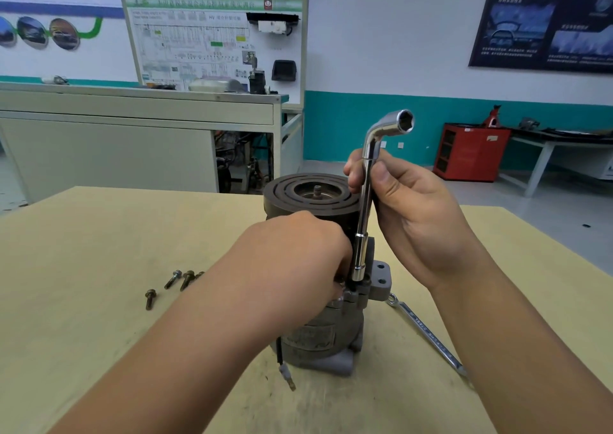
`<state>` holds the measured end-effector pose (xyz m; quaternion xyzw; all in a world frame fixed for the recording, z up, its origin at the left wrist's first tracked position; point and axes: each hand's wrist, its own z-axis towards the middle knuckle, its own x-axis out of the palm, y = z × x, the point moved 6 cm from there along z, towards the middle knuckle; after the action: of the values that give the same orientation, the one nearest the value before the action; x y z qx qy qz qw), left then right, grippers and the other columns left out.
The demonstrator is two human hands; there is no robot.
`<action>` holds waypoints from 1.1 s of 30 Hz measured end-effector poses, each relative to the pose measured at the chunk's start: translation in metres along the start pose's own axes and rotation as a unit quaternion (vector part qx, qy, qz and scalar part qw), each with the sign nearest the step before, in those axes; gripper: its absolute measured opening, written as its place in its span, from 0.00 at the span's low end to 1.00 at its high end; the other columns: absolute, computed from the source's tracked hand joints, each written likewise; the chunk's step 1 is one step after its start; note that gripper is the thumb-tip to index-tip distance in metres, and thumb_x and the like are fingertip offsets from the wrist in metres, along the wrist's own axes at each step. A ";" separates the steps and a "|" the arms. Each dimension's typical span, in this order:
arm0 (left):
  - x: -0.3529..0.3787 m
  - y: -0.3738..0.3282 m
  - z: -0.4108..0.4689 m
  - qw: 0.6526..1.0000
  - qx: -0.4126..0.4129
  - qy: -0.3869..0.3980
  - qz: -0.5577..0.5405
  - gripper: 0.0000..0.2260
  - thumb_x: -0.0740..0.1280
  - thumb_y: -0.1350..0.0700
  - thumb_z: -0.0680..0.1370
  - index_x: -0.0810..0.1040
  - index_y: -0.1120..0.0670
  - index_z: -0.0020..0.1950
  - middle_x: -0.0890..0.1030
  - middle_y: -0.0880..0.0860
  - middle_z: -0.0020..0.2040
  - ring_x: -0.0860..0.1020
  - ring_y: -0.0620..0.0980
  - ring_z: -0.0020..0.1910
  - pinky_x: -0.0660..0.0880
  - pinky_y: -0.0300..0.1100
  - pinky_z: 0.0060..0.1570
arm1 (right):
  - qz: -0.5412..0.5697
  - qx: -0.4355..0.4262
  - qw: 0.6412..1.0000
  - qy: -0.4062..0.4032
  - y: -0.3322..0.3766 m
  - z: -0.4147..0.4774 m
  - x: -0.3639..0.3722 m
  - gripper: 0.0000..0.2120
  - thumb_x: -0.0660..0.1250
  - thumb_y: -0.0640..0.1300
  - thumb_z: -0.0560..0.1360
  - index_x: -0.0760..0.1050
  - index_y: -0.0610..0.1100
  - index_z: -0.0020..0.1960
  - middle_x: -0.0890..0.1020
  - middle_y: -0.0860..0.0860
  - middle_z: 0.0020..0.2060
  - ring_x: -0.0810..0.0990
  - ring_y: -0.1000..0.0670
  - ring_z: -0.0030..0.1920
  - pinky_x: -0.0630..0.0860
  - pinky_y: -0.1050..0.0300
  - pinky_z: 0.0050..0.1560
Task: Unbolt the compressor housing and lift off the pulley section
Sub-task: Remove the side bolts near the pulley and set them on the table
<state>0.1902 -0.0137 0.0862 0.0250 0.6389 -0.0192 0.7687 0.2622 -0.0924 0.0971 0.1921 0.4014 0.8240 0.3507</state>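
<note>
A grey compressor [315,337] stands upright on the wooden table [99,234], its dark pulley section [311,194] on top. My right hand [414,214] grips the shaft of a chrome L-shaped socket wrench [365,198]. The wrench stands vertical, its lower socket on a bolt at the housing flange. My left hand [298,261] is curled against the housing beside that socket. Its fingertips are hidden, so what they hold cannot be seen. Three loose bolts [172,284] lie on the table to the left.
A flat chrome spanner [428,334] lies on the table right of the compressor. A black wire with a terminal [287,370] hangs from the housing front. Behind the table stand a grey workbench, a training board and a red cabinet [471,151].
</note>
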 end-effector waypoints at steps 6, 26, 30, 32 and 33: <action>-0.007 -0.001 -0.003 1.000 0.017 -0.021 0.010 0.06 0.65 0.51 0.78 0.78 0.45 0.53 0.75 0.46 0.37 0.73 0.48 0.38 0.71 0.41 0.39 | -0.007 -0.001 1.000 0.001 0.000 0.000 0.000 0.11 0.57 0.44 0.74 0.77 0.45 0.38 0.76 0.54 0.39 0.74 0.56 0.44 0.69 0.63 0.48; 0.012 0.146 -0.027 0.981 -0.164 0.043 -0.094 0.05 0.72 0.51 0.74 0.79 0.45 0.40 0.79 0.43 0.30 0.76 0.39 0.31 0.69 0.33 0.31 | -0.017 -0.004 1.000 0.009 -0.001 0.000 0.002 0.11 0.61 0.51 0.70 0.80 0.49 0.36 0.77 0.55 0.39 0.75 0.56 0.46 0.70 0.62 0.49; 0.052 0.189 -0.031 0.967 -0.218 0.116 -0.058 0.05 0.71 0.52 0.75 0.78 0.45 0.40 0.77 0.41 0.32 0.73 0.38 0.32 0.66 0.31 0.29 | -0.018 -0.008 1.000 0.012 0.000 -0.002 0.003 0.10 0.63 0.53 0.68 0.81 0.51 0.36 0.78 0.56 0.38 0.75 0.56 0.45 0.71 0.65 0.48; 0.065 0.201 -0.031 0.962 -0.233 0.136 -0.037 0.02 0.71 0.52 0.75 0.80 0.46 0.43 0.77 0.42 0.35 0.74 0.40 0.35 0.68 0.32 0.32 | -0.020 -0.008 1.000 0.014 0.000 -0.002 0.004 0.10 0.62 0.53 0.68 0.81 0.51 0.36 0.78 0.56 0.38 0.75 0.57 0.45 0.71 0.66 0.48; 0.070 0.205 -0.030 0.961 -0.236 0.144 -0.023 0.02 0.71 0.53 0.75 0.81 0.47 0.47 0.77 0.43 0.38 0.74 0.42 0.37 0.68 0.34 0.34 | -0.020 -0.008 1.000 0.014 0.000 -0.002 0.004 0.10 0.63 0.53 0.68 0.81 0.51 0.36 0.77 0.56 0.38 0.75 0.57 0.44 0.71 0.67 0.47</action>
<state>0.1858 0.1927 0.0148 -0.1695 0.7295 0.1181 0.6521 0.2582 -0.0909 0.0960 0.1698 0.4032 0.8226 0.3632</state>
